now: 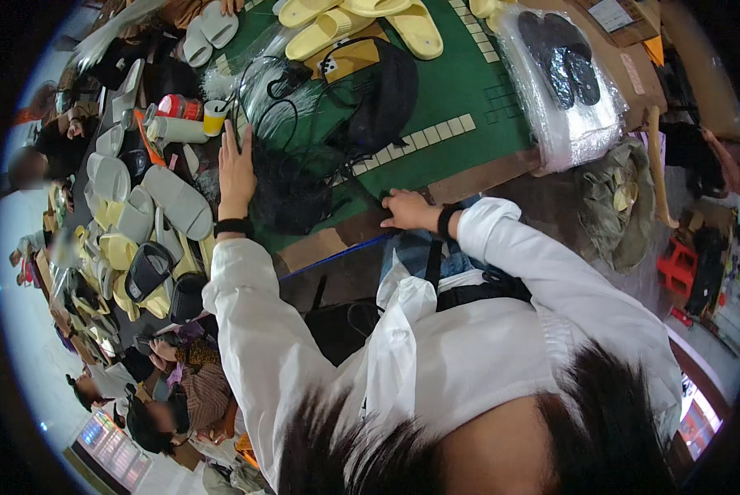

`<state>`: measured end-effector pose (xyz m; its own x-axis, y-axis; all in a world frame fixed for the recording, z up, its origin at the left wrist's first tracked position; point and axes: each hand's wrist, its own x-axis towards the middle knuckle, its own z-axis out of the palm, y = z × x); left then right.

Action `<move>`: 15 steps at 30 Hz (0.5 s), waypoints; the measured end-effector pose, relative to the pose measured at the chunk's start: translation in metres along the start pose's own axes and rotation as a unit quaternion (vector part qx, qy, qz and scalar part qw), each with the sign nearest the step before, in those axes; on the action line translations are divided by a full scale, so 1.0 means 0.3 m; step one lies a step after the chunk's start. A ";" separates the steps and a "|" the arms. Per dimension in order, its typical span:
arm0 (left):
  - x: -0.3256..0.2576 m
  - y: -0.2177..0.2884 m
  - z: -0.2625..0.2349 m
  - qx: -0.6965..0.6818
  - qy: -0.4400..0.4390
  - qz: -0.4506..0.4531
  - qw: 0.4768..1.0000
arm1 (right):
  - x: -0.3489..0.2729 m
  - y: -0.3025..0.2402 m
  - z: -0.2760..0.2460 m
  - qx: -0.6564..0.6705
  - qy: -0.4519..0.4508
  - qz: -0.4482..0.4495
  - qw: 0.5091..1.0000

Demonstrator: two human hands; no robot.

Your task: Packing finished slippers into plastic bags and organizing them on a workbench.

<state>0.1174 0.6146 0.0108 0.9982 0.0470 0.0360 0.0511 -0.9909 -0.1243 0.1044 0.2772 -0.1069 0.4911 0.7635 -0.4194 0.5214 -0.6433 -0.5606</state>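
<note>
The green mat (462, 91) offers passage between the black strapped gear (388, 99) and plastic-wrapped bundle (570, 132), which block either side.

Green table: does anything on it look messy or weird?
Yes, a bit: black cords sprawl in loops near the left hand, looking tangled, and the yellow slippers lie overlapping at the far side, not lined up in pairs. I can't see anything spilled or broken.

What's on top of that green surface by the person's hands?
On the green surface lie pale yellow slippers and a tangled black heap, with clear plastic packaging toward the right. Whatever is directly beneath the heap is covered.
</note>
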 end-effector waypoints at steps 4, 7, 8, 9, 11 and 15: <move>-0.093 0.196 -0.205 0.038 0.004 -0.030 0.999 | -0.008 0.016 0.068 -0.208 0.023 -0.021 0.978; -0.317 0.298 -0.196 -0.224 -0.171 -0.009 0.959 | 0.038 0.057 0.078 0.021 -0.106 -0.054 0.993; -0.335 0.373 -0.216 -0.219 -0.267 -0.023 0.938 | 0.074 0.046 0.024 0.093 -0.160 -0.130 0.974; -0.402 0.429 -0.186 -0.265 -0.228 -0.024 0.937 | 0.104 0.019 -0.009 0.092 -0.155 -0.133 0.975; -0.497 0.474 -0.012 -0.389 -0.100 -0.005 0.916 | 0.167 -0.070 -0.071 0.721 -0.378 0.015 0.580; -0.274 0.516 -0.101 -0.832 -0.133 -0.318 0.434 | 0.227 -0.199 -0.307 0.892 -0.166 0.025 0.420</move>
<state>0.0423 0.4536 0.0187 0.7774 0.1713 -0.6053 0.4472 0.5262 0.7233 0.1710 0.3625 -0.0362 0.1910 0.9082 -0.3725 -0.9816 0.1798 -0.0648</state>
